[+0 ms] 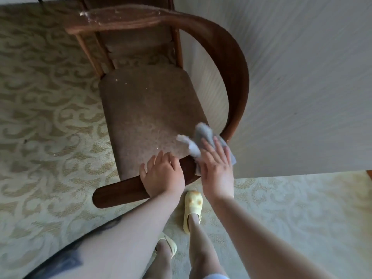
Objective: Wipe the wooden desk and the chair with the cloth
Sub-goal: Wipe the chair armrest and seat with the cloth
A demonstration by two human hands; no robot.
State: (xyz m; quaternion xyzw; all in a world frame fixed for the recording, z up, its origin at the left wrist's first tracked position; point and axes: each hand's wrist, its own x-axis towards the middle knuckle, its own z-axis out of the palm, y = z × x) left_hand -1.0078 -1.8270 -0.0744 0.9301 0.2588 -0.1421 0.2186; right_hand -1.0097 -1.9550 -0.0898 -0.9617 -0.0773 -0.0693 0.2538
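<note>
**Cloth at work on the chair's armrest**

Closest to me are the person's two forearms, reaching down over yellow slippers (192,206) on the patterned carpet (46,121). The left hand (161,174) curls over the near stretch of the chair's (149,109) curved wooden armrest (120,193), gripping it to steady the frame. The right hand (216,168) lies flat with fingers straight, pressing the grey cloth (203,137) onto that armrest where it bends up toward the wall (302,77). One corner of the cloth flaps loose over the brown seat cushion.

To do this stroke well, I'd keep the palm flat and follow the rail's curve in one long pass, holding the chair firm. White specks show on the far rail (112,17) and will want attention too. No table is in sight from here.
</note>
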